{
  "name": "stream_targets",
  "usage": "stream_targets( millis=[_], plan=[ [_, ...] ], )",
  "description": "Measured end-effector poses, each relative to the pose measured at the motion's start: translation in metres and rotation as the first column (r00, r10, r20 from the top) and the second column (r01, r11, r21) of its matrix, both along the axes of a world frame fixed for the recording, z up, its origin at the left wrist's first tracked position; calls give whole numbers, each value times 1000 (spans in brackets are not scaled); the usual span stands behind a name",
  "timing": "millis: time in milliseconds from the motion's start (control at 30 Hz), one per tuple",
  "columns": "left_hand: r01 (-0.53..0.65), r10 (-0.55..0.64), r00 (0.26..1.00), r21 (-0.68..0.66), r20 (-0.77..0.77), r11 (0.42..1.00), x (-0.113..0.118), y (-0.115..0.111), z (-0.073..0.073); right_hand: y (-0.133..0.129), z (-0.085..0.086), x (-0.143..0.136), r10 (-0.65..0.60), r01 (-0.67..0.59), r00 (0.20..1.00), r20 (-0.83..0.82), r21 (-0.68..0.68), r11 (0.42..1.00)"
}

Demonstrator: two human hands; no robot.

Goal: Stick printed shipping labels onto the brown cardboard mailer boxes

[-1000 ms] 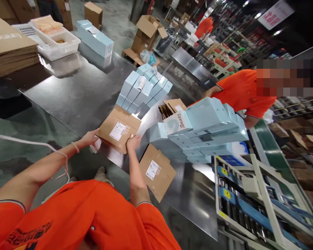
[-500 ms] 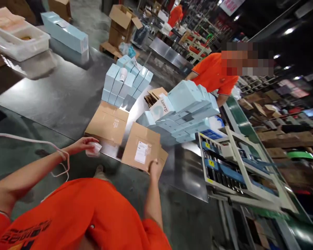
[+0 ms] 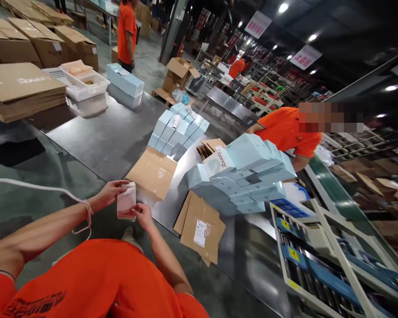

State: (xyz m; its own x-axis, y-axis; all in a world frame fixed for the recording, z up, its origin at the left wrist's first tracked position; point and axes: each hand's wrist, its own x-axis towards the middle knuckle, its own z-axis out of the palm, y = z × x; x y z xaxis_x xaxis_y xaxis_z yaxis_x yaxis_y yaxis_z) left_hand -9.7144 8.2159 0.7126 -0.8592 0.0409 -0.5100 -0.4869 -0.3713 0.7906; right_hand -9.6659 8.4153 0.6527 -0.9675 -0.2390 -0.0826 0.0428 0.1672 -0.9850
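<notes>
A small stack of white and pinkish labels is held up in front of the table's near edge. My left hand grips its upper left side, fingers closed. At its lower right edge, my right hand pinches it. Just beyond lies a pile of flat brown cartons. To the right, another few flat cartons rest fanned out at the edge, the top one bearing a white label.
Light blue boxes stand in a cluster and a taller stack on the metal table. A roller conveyor is at the right. Across the table, a person in orange leans in.
My right hand has let go of the labelled carton and moved left onto the label stack, now raised upright. The view has turned, showing more of the left side.
</notes>
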Motion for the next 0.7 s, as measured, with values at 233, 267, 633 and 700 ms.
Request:
stream_targets(
  millis=[233,267,633,700],
  plan=[
    [-9,11,999,-26,53,1000,24,-5,-19,-19,14,-35,-137,155,984,112,-174,972],
    [57,-57,998,-49,-12,997,27,-2,-18,-20,15,-40,-128,146,985,116,-161,976],
    [183,-225,969,-324,-98,928,-10,33,-4,7,11,-39,-283,285,958,-37,144,948],
    [227,-263,961,-302,-83,926,-17,38,-11,14,9,-39,-313,334,940,-139,169,927]
  ],
)
